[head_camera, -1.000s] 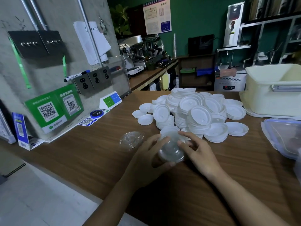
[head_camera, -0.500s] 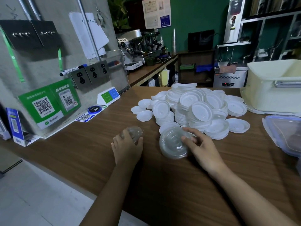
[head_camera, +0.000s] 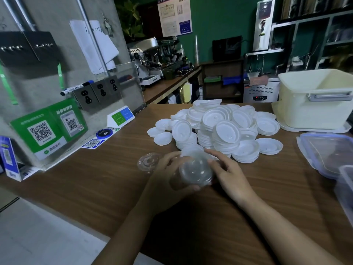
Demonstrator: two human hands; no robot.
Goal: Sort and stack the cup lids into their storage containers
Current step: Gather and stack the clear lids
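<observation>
Stack of clear lids [head_camera: 194,172] is held just in front of the white lid pile [head_camera: 219,129]. Left grip [head_camera: 164,175] and right grip [head_camera: 227,175] both curl round it. One loose clear lid [head_camera: 148,162] lies just left of the pile's front. Sorting looks barely started; next, that lid must go on straight.

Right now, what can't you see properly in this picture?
All from the head view:
How many lids are in the stack of clear lids: it is see-through and blurred, and the left hand and right hand holding it cover part of it.
The lower lids in the white lid pile: hidden by the top ones.
Inside the cream bin: hidden by its own wall.
The clear container: cut off by the right edge.
</observation>
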